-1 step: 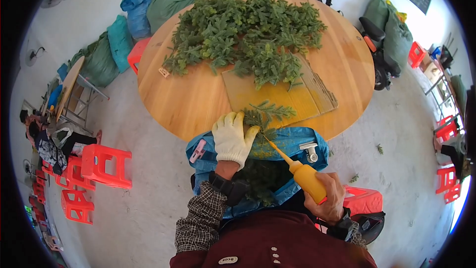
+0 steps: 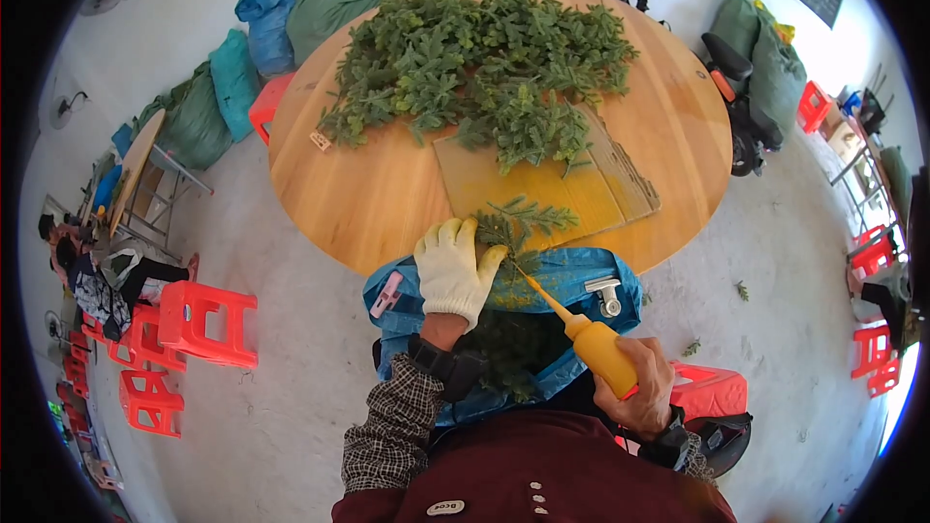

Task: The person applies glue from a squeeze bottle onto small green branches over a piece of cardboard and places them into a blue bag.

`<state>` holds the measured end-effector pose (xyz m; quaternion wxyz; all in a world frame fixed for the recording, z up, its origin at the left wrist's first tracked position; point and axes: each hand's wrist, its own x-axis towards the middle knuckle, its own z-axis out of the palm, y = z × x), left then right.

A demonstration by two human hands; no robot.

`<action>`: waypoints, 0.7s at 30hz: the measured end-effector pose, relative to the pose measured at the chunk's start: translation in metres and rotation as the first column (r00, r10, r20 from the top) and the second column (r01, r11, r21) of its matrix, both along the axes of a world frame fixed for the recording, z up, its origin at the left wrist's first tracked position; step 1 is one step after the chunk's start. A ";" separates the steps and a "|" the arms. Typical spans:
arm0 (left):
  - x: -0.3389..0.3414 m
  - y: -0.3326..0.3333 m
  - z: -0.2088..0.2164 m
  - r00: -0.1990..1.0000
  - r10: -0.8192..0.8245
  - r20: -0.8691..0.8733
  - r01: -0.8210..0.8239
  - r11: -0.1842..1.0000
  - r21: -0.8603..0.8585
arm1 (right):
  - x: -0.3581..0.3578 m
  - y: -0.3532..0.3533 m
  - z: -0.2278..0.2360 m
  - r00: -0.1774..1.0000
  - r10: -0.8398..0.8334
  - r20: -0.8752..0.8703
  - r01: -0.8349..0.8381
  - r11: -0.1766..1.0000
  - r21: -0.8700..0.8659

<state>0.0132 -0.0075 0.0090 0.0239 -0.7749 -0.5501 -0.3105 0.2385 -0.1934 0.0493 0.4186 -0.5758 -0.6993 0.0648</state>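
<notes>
My left hand (image 2: 453, 274), in a white work glove with yellowed fingertips, pinches a green artificial fir sprig (image 2: 528, 220) over the near edge of the round table. In my bare right hand (image 2: 641, 389) is a yellow squeeze bottle (image 2: 603, 349). Its long thin nozzle points up and left, with the tip at the lower end of the sprig by my left thumb. Below both hands a blue woven bag (image 2: 573, 380) gapes, with dark green sprigs (image 2: 509, 349) inside. A pink clip (image 2: 387, 294) and a metal clip (image 2: 604, 297) sit on its rim.
A big pile of sprigs (image 2: 484, 58) covers the far part of the wooden table (image 2: 339, 199). Yellow-stained cardboard (image 2: 484, 182) lies in front of it. Red stools (image 2: 208, 324) stand at left, another (image 2: 712, 387) by my right arm. Full sacks (image 2: 344, 5) line the wall.
</notes>
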 end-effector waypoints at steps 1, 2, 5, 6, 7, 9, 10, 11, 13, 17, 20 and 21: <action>0.001 0.000 0.000 1.000 0.000 0.002 0.000 1.000 0.003 | 0.000 -0.002 0.001 1.000 -0.002 0.003 0.002 1.000 -0.015; 0.001 0.000 0.000 1.000 0.002 0.002 -0.002 1.000 0.008 | -0.001 -0.004 0.000 1.000 0.000 0.003 0.000 1.000 -0.016; 0.002 0.002 0.000 1.000 0.002 0.006 -0.002 1.000 0.012 | -0.001 -0.005 -0.001 1.000 0.002 0.011 -0.001 1.000 -0.017; 0.003 0.004 0.000 1.000 -0.002 0.008 0.002 1.000 0.013 | 0.000 -0.005 0.000 1.000 0.004 0.011 -0.004 1.000 -0.016; 0.003 0.003 -0.001 1.000 -0.004 0.011 0.004 1.000 0.012 | 0.000 -0.006 0.000 1.000 0.009 0.009 -0.009 1.000 -0.022; 0.002 0.003 0.000 1.000 -0.003 0.011 0.003 1.000 0.016 | 0.000 -0.006 0.002 1.000 0.023 0.004 -0.023 0.999 -0.031; 0.000 0.004 0.001 1.000 -0.005 0.011 0.005 1.000 0.022 | 0.001 -0.006 0.003 0.999 0.035 0.001 -0.035 0.999 -0.029; -0.001 0.005 0.001 1.000 -0.003 0.011 0.003 1.000 0.028 | 0.003 -0.005 0.003 1.000 0.021 -0.006 -0.021 0.999 -0.024; -0.007 0.004 -0.002 1.000 0.022 0.003 -0.022 1.000 -0.018 | 0.003 -0.002 0.001 1.000 0.016 -0.016 -0.016 1.000 0.003; -0.002 0.000 0.003 1.000 0.016 0.026 -0.013 0.995 -0.101 | 0.004 0.003 -0.006 1.000 -0.029 -0.004 0.029 1.000 0.000; 0.002 -0.003 -0.003 0.996 0.024 0.087 -0.017 0.997 -0.072 | 0.009 -0.035 0.013 0.997 -0.070 -0.011 0.068 0.988 -0.138; 0.006 -0.005 0.004 0.994 0.009 0.107 -0.001 0.997 -0.078 | 0.007 -0.035 0.012 0.999 -0.029 -0.023 0.026 0.993 -0.117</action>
